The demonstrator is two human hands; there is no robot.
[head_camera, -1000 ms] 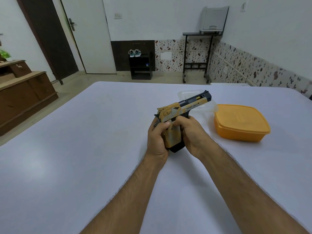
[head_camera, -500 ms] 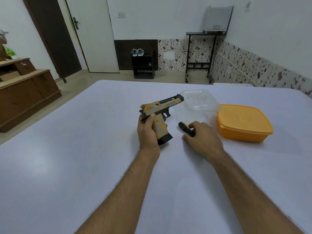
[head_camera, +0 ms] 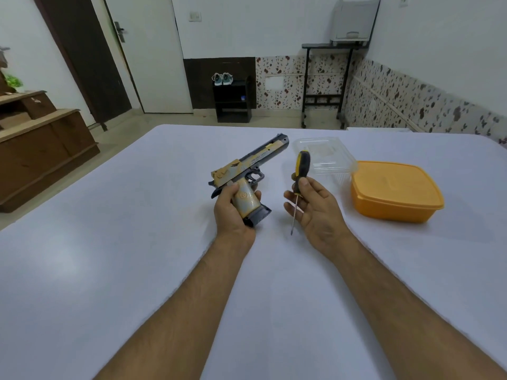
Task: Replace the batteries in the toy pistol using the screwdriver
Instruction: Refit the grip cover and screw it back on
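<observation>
A white table (head_camera: 109, 270) bears an orange box (head_camera: 395, 192) and a clear container (head_camera: 323, 153).

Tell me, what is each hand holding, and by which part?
The left hand grips the toy pistol by its handle. The right hand pinches the screwdriver at the lower end of its handle, tip pointing down.

- Right hand (head_camera: 318, 207): a second ago wrapped on the toy pistol (head_camera: 247, 176) with the left; half a second ago down on the surface (head_camera: 109, 270) over the screwdriver (head_camera: 299, 182); now raised, palm turned up.
- Screwdriver: lifted off the surface, pinched by the right thumb at the base of the handle, handle pointing away, tip toward the person.
- Left hand (head_camera: 233, 212): now the sole grip on the toy pistol, barrel angled up and right.
</observation>
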